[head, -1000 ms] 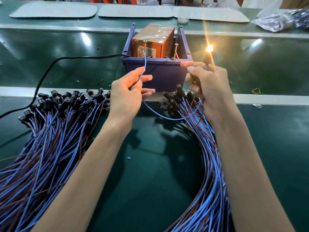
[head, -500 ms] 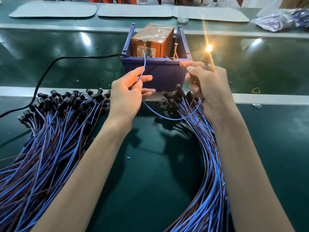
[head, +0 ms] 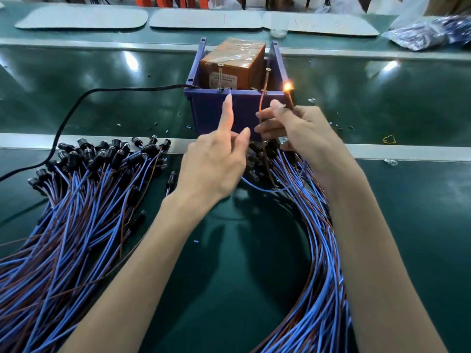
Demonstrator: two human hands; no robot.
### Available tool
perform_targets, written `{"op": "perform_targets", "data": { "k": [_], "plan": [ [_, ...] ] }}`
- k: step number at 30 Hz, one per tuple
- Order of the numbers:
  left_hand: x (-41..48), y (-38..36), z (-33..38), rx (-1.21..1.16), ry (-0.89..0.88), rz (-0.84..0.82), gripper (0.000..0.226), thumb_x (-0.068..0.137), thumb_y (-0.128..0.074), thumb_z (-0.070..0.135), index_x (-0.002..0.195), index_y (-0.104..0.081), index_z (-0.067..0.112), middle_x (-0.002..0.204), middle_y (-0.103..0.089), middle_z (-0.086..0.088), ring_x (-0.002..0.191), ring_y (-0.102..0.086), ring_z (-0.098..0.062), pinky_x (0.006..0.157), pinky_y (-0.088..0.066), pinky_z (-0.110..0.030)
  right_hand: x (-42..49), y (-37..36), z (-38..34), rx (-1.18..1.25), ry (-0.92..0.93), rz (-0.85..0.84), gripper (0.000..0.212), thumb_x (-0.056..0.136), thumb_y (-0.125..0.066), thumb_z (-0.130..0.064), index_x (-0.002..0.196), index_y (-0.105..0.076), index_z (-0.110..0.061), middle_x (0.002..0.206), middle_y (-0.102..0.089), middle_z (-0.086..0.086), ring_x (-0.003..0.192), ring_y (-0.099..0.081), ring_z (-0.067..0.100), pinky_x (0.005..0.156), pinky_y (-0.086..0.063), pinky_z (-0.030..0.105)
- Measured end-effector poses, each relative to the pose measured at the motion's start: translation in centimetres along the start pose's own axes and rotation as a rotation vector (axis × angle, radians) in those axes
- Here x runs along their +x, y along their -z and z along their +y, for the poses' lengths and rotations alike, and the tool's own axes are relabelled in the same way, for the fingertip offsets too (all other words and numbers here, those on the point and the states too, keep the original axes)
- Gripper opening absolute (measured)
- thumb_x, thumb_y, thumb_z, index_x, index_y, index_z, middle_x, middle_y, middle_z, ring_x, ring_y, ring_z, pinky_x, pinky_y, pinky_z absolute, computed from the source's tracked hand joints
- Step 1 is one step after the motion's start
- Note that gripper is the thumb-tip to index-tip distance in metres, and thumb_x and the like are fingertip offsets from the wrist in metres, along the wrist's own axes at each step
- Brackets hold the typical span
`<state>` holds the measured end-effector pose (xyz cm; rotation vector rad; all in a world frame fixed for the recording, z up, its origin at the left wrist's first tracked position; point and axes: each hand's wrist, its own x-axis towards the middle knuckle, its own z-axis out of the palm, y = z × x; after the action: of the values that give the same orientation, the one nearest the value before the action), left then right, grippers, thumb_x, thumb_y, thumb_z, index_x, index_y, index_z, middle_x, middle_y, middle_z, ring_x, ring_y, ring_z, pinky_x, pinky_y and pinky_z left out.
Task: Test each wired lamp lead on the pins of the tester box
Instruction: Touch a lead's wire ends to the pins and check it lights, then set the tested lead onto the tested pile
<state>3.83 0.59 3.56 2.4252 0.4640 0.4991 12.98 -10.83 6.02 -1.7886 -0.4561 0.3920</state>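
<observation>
The tester box [head: 235, 63], orange-brown, sits in a blue bin [head: 216, 110] with two upright screw pins, left pin [head: 219, 77] and right pin [head: 267, 70]. My left hand [head: 216, 161] has its index finger raised straight toward the left pin, with the lead's blue wire [head: 257, 187] running under the hand and its tip beside the fingertip. My right hand [head: 305, 138] pinches the same lead's brown wire [head: 262, 100] up against the right pin and holds its lamp [head: 287, 86], which glows orange.
A large pile of blue and brown leads with black lamp holders [head: 89, 194] lies at the left. Another bundle [head: 318, 263] curves under my right arm. A black power cable [head: 76, 105] runs left from the bin. A yellow rubber band [head: 389, 139] lies at the right.
My left index finger has straightened upward and the blue wire's tip sits lower by the left pin. The brown wire stands more upright. The lamp stays lit.
</observation>
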Motion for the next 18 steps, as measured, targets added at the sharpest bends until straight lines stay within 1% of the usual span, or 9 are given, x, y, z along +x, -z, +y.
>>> {"op": "perform_targets", "data": {
  "k": [1, 3, 4, 6, 8, 10, 12, 15, 18],
  "plan": [
    [0.0, 0.0, 0.1, 0.015, 0.034, -0.033, 0.065, 0.099, -0.037, 0.045, 0.153, -0.004, 0.029, 0.096, -0.072, 0.003, 0.099, -0.064, -0.032, 0.092, -0.042, -0.038, 0.2, -0.2, 0.0, -0.072, 0.001, -0.016, 0.034, 0.102, -0.042, -0.033, 0.086, -0.069, -0.019, 0.083, -0.073, 0.001, 0.072, -0.066, 0.003, 0.066, -0.049, 0.011],
    [-0.1, 0.0, 0.3, 0.057, 0.059, -0.049, 0.070, 0.098, -0.036, 0.049, 0.152, 0.005, 0.033, 0.104, -0.072, 0.000, 0.103, -0.062, -0.035, 0.095, -0.042, -0.043, 0.4, -0.4, 0.2, -0.187, -0.005, -0.035, 0.041, 0.101, -0.040, -0.040, 0.079, -0.069, -0.020, 0.091, -0.073, 0.004, 0.093, -0.066, 0.017, 0.094, -0.049, 0.032],
    [-0.2, 0.1, 0.3, 0.091, 0.035, -0.034, 0.072, 0.097, -0.040, 0.046, 0.152, 0.006, 0.033, 0.107, -0.071, 0.001, 0.103, -0.061, -0.036, 0.094, -0.043, -0.044, 0.4, -0.5, 0.1, -0.221, -0.014, -0.039, 0.044, 0.101, -0.039, -0.043, 0.078, -0.070, -0.021, 0.091, -0.072, 0.003, 0.096, -0.064, 0.019, 0.098, -0.046, 0.037],
    [-0.4, 0.2, 0.2, 0.176, -0.035, -0.008, 0.072, 0.097, -0.045, 0.036, 0.152, 0.001, 0.037, 0.113, -0.069, 0.001, 0.103, -0.061, -0.036, 0.090, -0.047, -0.045, 0.2, -0.4, 0.0, -0.284, -0.011, -0.021, 0.050, 0.100, -0.035, -0.048, 0.078, -0.071, -0.023, 0.089, -0.068, 0.000, 0.093, -0.061, 0.017, 0.090, -0.045, 0.029],
    [-0.3, 0.4, -0.1, 0.283, -0.054, -0.029, 0.062, 0.095, -0.045, 0.027, 0.149, -0.019, 0.042, 0.116, -0.067, -0.001, 0.103, -0.060, -0.036, 0.086, -0.049, -0.044, 0.0, -0.1, -0.1, -0.350, 0.005, 0.038, 0.055, 0.100, -0.030, -0.052, 0.076, -0.071, -0.026, 0.086, -0.065, 0.000, 0.090, -0.057, 0.016, 0.079, -0.039, 0.025],
    [-0.4, 0.6, -0.1, 0.377, -0.018, -0.091, 0.046, 0.092, -0.045, 0.024, 0.135, -0.050, 0.038, 0.117, -0.066, -0.004, 0.104, -0.059, -0.036, 0.082, -0.047, -0.040, -0.1, 0.3, -0.2, -0.382, 0.015, 0.090, 0.058, 0.098, -0.027, -0.058, 0.074, -0.070, -0.027, 0.077, -0.065, -0.001, 0.081, -0.057, 0.014, 0.074, -0.039, 0.026],
    [-0.5, 0.6, 0.1, 0.469, 0.011, -0.168, 0.033, 0.090, -0.045, 0.025, 0.116, -0.066, 0.029, 0.114, -0.065, -0.008, 0.100, -0.058, -0.036, 0.075, -0.043, -0.036, -0.1, 0.8, -0.2, -0.370, 0.018, 0.104, 0.061, 0.098, -0.027, -0.060, 0.078, -0.071, -0.024, 0.060, -0.063, -0.005, 0.060, -0.055, 0.004, 0.063, -0.039, 0.022],
    [-0.8, 0.7, 0.6, 0.560, 0.027, -0.271, 0.031, 0.090, -0.041, 0.029, 0.104, -0.068, 0.022, 0.094, -0.057, -0.009, 0.081, -0.047, -0.033, 0.067, -0.032, -0.033, 0.0, 1.6, 0.0, -0.278, 0.007, 0.094, 0.058, 0.098, -0.032, -0.056, 0.078, -0.070, -0.018, 0.049, -0.063, -0.004, 0.038, -0.047, 0.000, 0.047, -0.036, 0.012],
    [-1.1, 1.3, 0.9, 0.636, 0.010, -0.367, 0.029, 0.090, -0.035, 0.031, 0.081, -0.058, 0.016, 0.069, -0.038, -0.003, 0.066, -0.038, -0.028, 0.064, -0.029, -0.033, 0.2, 2.4, 0.0, -0.111, -0.013, 0.151, 0.047, 0.100, -0.042, -0.045, 0.076, -0.068, -0.013, 0.053, -0.064, 0.000, 0.039, -0.052, 0.005, 0.042, -0.040, 0.011]
  ]
}}
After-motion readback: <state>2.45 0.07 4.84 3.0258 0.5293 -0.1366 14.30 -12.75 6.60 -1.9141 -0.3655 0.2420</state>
